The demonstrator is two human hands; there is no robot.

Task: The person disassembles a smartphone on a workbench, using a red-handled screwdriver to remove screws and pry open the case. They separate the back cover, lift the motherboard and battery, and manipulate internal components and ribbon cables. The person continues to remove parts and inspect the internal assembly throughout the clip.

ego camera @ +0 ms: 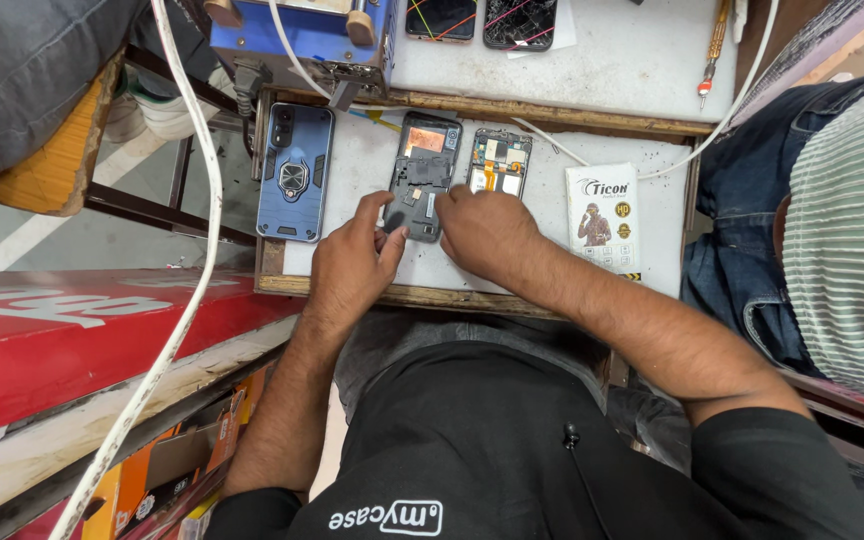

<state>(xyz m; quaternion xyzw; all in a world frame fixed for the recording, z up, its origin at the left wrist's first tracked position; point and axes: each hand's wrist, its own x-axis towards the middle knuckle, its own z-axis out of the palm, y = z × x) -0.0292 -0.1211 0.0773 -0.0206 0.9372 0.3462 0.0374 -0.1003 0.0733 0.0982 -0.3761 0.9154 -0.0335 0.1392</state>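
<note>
An opened phone with its back off (pixel 424 170) lies on a small white work board (pixel 542 260), its inner parts showing. My left hand (pixel 354 258) pinches a small dark piece at the phone's lower left edge. My right hand (pixel 484 232) rests on the phone's lower right part, fingers curled over it; whether it holds a small part is hidden. A second opened phone body (pixel 500 162) with orange flex cables lies just right of the first, partly under my right hand.
A phone in a blue rugged case (pixel 296 186) lies on the board's left. A white printed packet (pixel 603 220) lies at the right. Two cracked phones (pixel 482 20), a blue machine (pixel 297 30) and a screwdriver (pixel 714 45) sit further back. White cables cross. A seated person (pixel 832 210) is at right.
</note>
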